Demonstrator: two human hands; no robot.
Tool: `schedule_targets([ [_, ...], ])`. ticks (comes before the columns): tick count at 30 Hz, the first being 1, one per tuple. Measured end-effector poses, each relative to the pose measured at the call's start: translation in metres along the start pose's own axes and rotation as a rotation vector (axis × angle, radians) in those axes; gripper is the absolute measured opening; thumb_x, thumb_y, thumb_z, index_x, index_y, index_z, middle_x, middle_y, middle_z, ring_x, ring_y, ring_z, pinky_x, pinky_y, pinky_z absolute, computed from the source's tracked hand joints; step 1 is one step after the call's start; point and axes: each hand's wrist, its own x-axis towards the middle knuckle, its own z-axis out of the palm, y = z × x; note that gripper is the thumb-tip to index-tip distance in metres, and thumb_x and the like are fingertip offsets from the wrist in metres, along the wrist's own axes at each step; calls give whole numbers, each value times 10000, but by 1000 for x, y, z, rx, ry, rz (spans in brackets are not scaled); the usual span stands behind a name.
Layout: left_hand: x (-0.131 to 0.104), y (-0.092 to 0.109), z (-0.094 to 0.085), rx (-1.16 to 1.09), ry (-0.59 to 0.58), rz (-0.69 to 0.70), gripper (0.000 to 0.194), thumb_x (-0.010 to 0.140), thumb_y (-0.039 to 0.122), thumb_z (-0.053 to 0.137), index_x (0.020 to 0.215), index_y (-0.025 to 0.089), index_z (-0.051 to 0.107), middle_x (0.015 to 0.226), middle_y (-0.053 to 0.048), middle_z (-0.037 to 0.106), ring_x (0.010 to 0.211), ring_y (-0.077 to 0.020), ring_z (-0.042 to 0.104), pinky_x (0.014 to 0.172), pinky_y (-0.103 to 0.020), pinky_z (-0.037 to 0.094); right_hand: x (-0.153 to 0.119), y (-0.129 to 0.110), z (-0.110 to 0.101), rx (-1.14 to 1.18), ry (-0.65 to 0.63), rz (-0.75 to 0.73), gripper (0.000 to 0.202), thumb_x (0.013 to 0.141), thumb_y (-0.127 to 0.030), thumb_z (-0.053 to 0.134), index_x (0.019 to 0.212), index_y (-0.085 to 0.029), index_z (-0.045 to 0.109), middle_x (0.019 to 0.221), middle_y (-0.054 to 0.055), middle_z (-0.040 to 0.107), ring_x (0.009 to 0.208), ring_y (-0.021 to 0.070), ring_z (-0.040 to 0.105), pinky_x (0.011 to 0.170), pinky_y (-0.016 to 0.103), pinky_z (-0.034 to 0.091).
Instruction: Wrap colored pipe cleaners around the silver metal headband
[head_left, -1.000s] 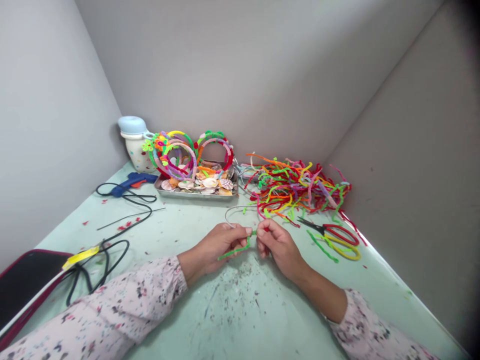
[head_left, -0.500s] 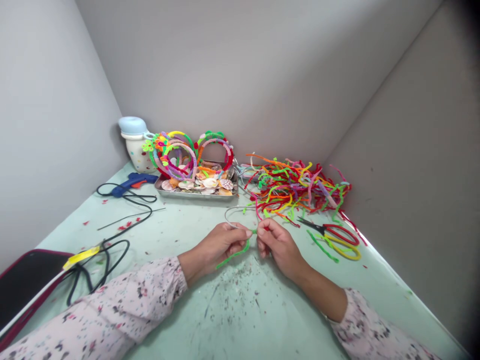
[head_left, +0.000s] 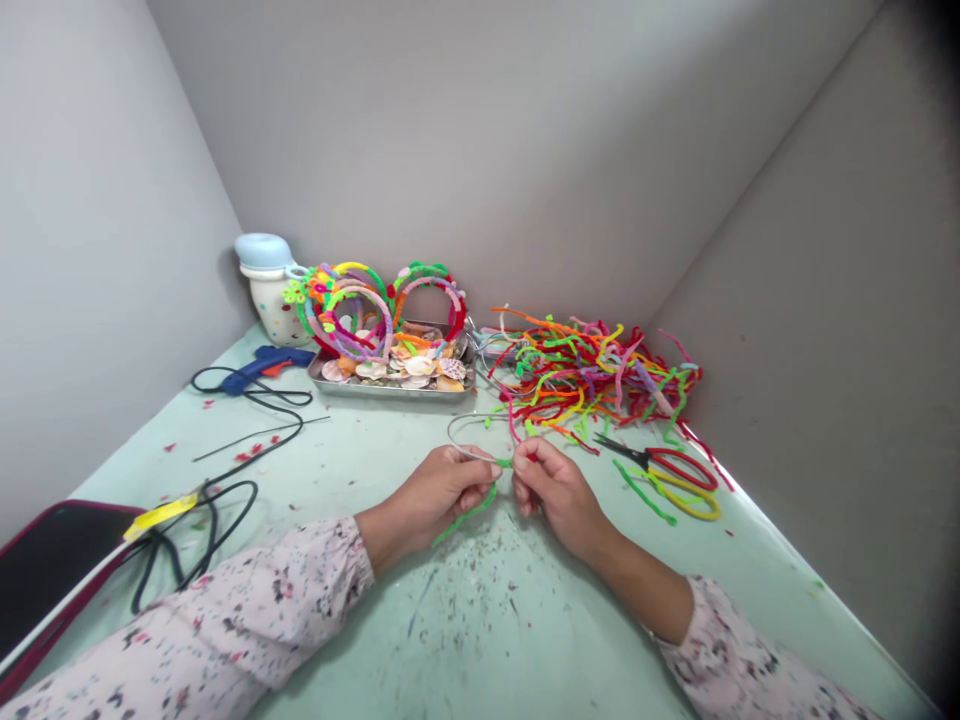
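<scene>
My left hand (head_left: 442,490) pinches a thin grey headband (head_left: 454,425) together with a green pipe cleaner (head_left: 472,510), whose loose end hangs below the fingers. A short green wrapped stretch shows between my two hands. Just to the right, my right hand (head_left: 555,490) is closed on the headband where pink and red pipe cleaner covers it. The curve of the headband rises behind the hands, bare on the left and pink on the right. Part of it is hidden by my fingers.
Finished headbands (head_left: 360,300) stand in a metal tray (head_left: 397,392) of shells. A pile of pipe cleaners (head_left: 592,370) lies at back right, with scissors (head_left: 675,475) in front. At left are a blue glue gun (head_left: 262,368), a black cable (head_left: 247,490), a lidded cup (head_left: 271,300) and a phone (head_left: 67,540).
Both hands keep their grip in almost the same place. The left fingertips and the green pipe cleaner have shifted very slightly.
</scene>
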Motion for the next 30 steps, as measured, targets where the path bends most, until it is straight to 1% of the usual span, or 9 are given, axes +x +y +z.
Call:
schedule_targets([
  [7,1,-2,0,-12,7,18,154,725,214,609,631,138,514,476,75,350,408,-45,247,411,-232,131,0,0,0,27,7,7,221,875,-406,529,800,-204,481,558,-64,499,456,86,462,475,208,377],
  [15,0,-3,0,10,24,33,121,723,224,608,668,127,561,475,76,351,409,-47,242,411,-233,132,2,2,-1,64,21,20,218,869,-405,538,799,-205,483,543,-67,500,443,85,459,464,206,370],
  [23,0,-7,-1,49,81,48,98,733,213,593,756,118,604,457,75,368,387,-51,249,393,-234,123,2,2,0,67,19,33,231,861,-415,546,787,-206,482,532,-70,499,430,80,453,449,198,358],
  [30,-1,-8,1,55,113,60,90,722,219,593,742,131,591,461,75,373,385,-50,253,398,-229,133,2,1,0,66,10,46,240,858,-423,547,786,-203,486,538,-65,502,430,84,454,451,203,356],
])
